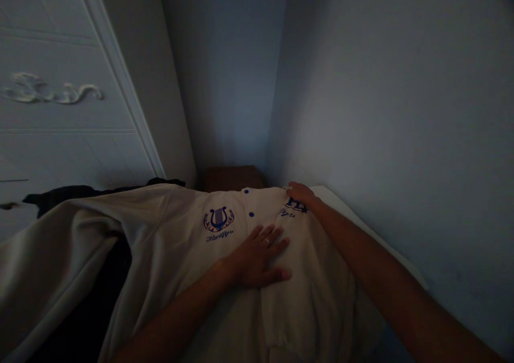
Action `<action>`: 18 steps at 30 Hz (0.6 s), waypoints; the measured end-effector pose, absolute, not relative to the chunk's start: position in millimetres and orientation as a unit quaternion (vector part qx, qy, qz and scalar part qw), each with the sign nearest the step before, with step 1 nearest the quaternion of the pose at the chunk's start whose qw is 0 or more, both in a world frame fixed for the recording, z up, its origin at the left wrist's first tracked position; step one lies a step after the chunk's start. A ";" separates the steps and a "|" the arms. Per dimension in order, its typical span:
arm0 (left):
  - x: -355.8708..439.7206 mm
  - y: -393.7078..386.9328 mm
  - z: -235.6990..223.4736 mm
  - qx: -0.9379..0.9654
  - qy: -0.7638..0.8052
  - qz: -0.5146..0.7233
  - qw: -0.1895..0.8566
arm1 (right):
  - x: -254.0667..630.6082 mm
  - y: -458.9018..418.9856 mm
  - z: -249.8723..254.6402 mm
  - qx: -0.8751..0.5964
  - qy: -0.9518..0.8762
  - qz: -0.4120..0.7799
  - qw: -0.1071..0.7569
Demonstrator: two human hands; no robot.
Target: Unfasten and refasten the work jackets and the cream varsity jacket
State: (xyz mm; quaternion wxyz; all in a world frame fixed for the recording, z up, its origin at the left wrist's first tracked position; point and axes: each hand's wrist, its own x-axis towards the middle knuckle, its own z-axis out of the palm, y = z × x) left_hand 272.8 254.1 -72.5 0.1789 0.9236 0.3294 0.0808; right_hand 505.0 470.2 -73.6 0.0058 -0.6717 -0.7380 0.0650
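Our left hand (263, 257) rests on the jacket (193, 250), fingers spread, while our right hand (302, 194) touches its top edge; whether that one pinches, we cannot tell. We have the jacket laid out, the wall (401, 111) to its right.

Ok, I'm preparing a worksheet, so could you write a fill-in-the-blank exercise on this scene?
A finger of the left hand wears a ____.
The right hand is ____ from the camera than the left.
Buttons on the jacket are colored ____.
The lyre appears to the ____ of the buttons.

Missing words: ring; farther; blue; left.
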 end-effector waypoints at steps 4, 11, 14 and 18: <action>273.6 253.4 -72.9 0.922 0.334 0.082 0.177 | 497.1 481.2 -59.6 -0.697 -0.715 0.048 -0.019; 273.6 252.7 -76.7 0.918 0.335 0.099 0.186 | 491.9 494.1 -50.1 -0.717 -0.696 -0.025 -0.042; 272.9 252.4 -75.5 0.920 0.330 0.095 0.189 | 491.6 498.6 -53.3 -0.727 -0.683 -0.049 -0.043; 272.5 251.8 -72.5 0.919 0.330 0.094 0.194 | 488.7 503.2 -58.8 -0.728 -0.681 -0.066 -0.042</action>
